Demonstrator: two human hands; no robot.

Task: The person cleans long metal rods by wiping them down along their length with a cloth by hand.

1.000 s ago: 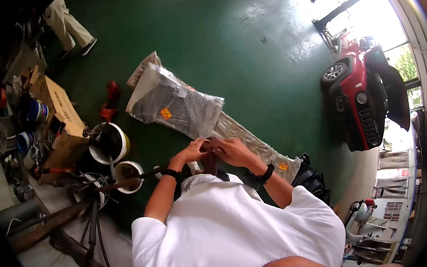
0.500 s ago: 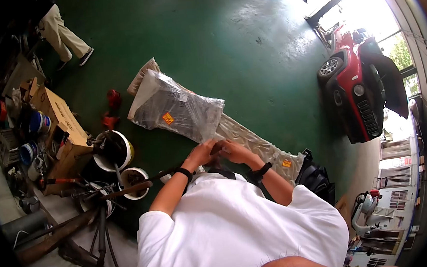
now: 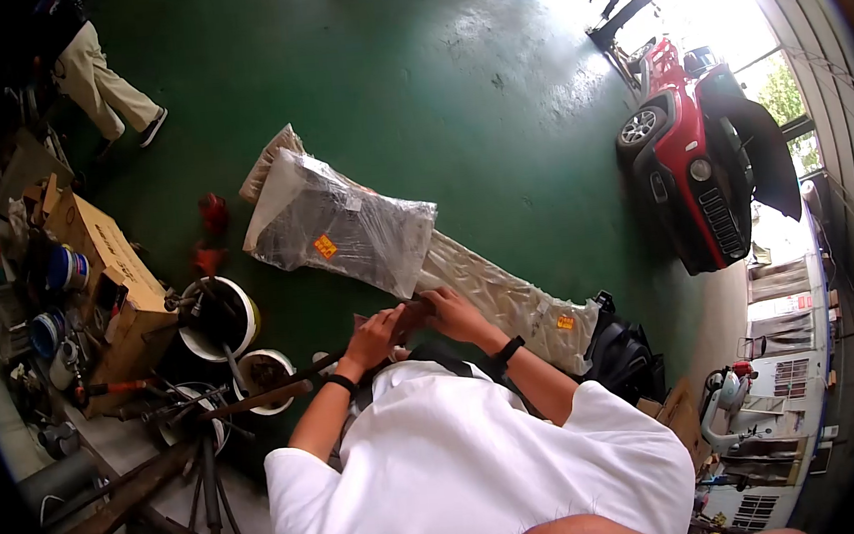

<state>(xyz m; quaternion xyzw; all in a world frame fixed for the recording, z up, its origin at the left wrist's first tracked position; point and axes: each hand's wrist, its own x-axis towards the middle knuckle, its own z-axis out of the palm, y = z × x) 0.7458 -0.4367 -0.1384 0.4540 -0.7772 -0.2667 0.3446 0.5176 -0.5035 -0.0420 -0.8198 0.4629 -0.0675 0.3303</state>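
My left hand [image 3: 374,339] and my right hand [image 3: 457,319] are close together in front of my white shirt. Between them is a flat, dark brown piece [image 3: 412,315], too small and dim to name. The fingers of both hands are bent around its ends. Just beyond my hands lies a part wrapped in clear plastic [image 3: 343,213] with an orange label. A long pale wrapped piece [image 3: 493,280], also with an orange label, stretches from under it to the right.
White buckets [image 3: 251,321] of tools, long bars and a cardboard box [image 3: 120,256] crowd the left. A black bag [image 3: 626,352] lies at the right. A red car [image 3: 690,161] stands further off on the green floor [image 3: 497,131]. A person in beige trousers [image 3: 104,82] is at upper left.
My hands have moved slightly apart, and more of the brown piece shows between them. The view has shifted a little, so the surroundings sit further left.
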